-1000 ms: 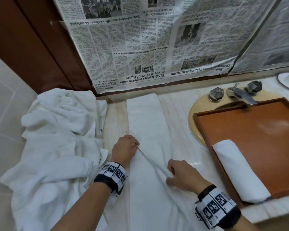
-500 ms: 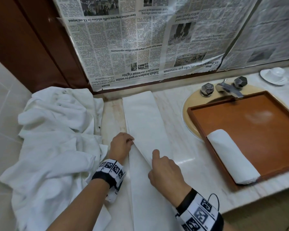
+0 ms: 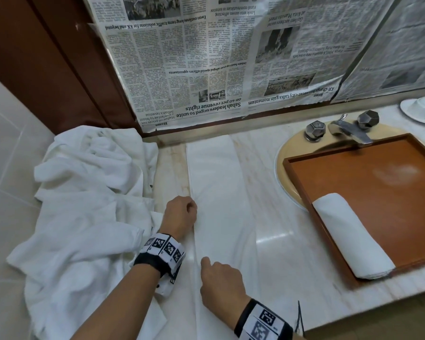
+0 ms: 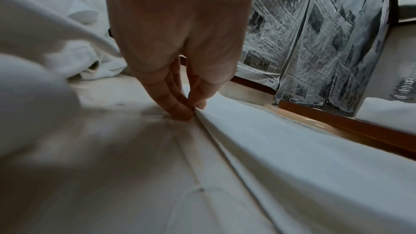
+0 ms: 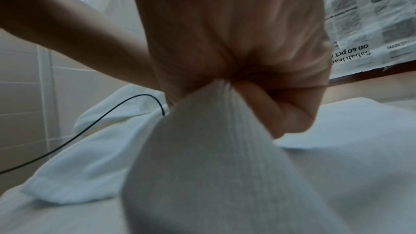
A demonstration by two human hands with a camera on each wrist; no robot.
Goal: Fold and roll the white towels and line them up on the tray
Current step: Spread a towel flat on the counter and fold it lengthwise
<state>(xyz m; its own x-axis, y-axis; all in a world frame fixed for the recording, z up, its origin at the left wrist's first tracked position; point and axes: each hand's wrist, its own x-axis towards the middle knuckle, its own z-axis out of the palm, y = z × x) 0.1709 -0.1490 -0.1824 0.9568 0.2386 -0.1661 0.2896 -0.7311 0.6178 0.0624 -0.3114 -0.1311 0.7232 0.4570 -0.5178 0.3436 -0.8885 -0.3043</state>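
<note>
One roll (image 3: 352, 235) done on tray (image 3: 368, 153) at 3 o'clock; left hand (image 3: 180, 213) and right hand (image 3: 221, 280) pinching strip (image 3: 219, 182) edge, unrolled; heap (image 3: 84, 192) at 9 o'clock waiting.

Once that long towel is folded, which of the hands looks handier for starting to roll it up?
Probably the right hand. It already grips the folded towel nearest its near end, where a roll would likely begin. The left hand pinches the towel's left edge farther up, so it suits steadying better.
</note>
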